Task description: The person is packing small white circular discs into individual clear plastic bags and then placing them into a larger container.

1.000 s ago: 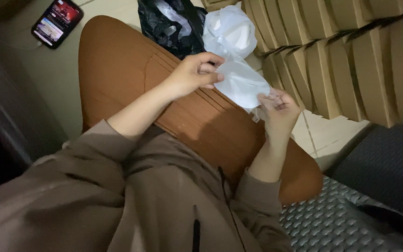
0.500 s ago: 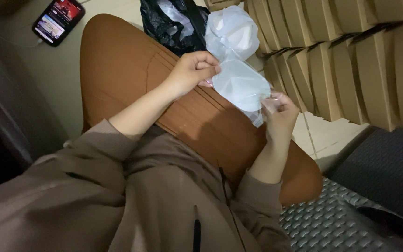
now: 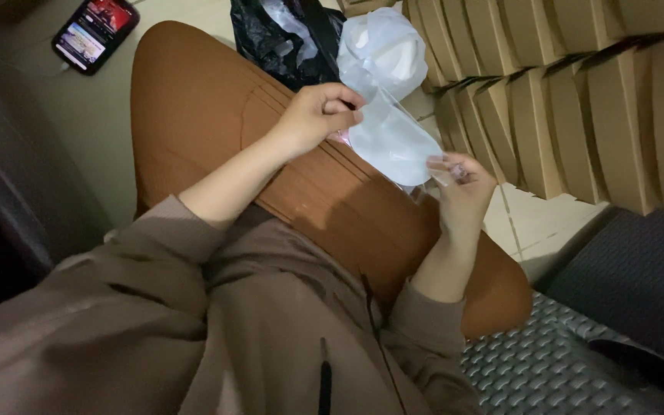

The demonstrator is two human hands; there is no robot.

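Note:
My left hand [image 3: 318,115] and my right hand [image 3: 461,184] both pinch a clear plastic bag with a white pad inside [image 3: 393,138], held above my lap in orange-brown trousers [image 3: 217,115]. The left hand grips the bag's upper left edge, the right hand its lower right corner. Just beyond it lies a second clear bag of white pieces [image 3: 382,46].
A black plastic bag [image 3: 278,34] lies on the floor past my knee. A row of folded brown cardboard boxes [image 3: 570,84] stands at the right. A lit phone [image 3: 95,32] lies on the floor at the top left. A grey patterned mat [image 3: 547,369] covers the lower right.
Both hands have stayed on the bag and shifted slightly; the right hand moved along the lower corner and the bag is now stretched flatter between them.

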